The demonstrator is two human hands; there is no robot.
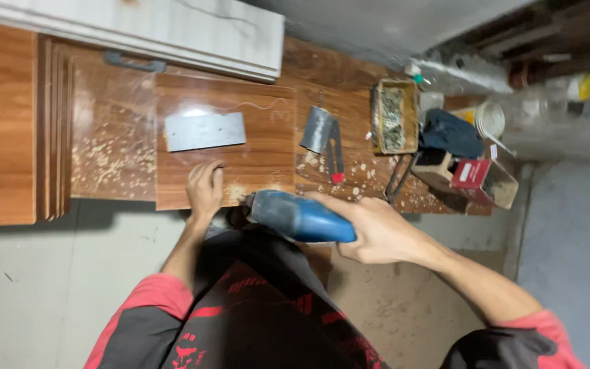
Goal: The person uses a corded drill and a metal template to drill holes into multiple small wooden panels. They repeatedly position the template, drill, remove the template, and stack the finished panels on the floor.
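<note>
From the head camera, looking down, the right hand (377, 229) is wrapped tight around a blue power drill (298, 216). The drill lies sideways, and its front end points left at the near edge of a brown wooden board (261, 154). The tip of the drill is dark and blurry, so I cannot tell if it touches the wood.

The left hand (205, 188) lies flat on that same board, just beside the front of the drill. Its fingers are spread a little and press down on the wood. It holds nothing.

The board lies on a bigger wooden worktop (114, 147) with pale sawdust (100, 160) scattered on it. A flat grey metal plate (205, 130) lies on the board, farther from the person than the left hand. A thin white string (250, 106) curls behind it.

To the right lie a grey scraper (317, 128) and a utility knife with a red end (336, 157). Past them is an open tin full of screws (393, 117), a dark cloth (451, 133) and a red and white cardboard box (476, 178). A stack of brown boards (8, 123) is at the far left.
</note>
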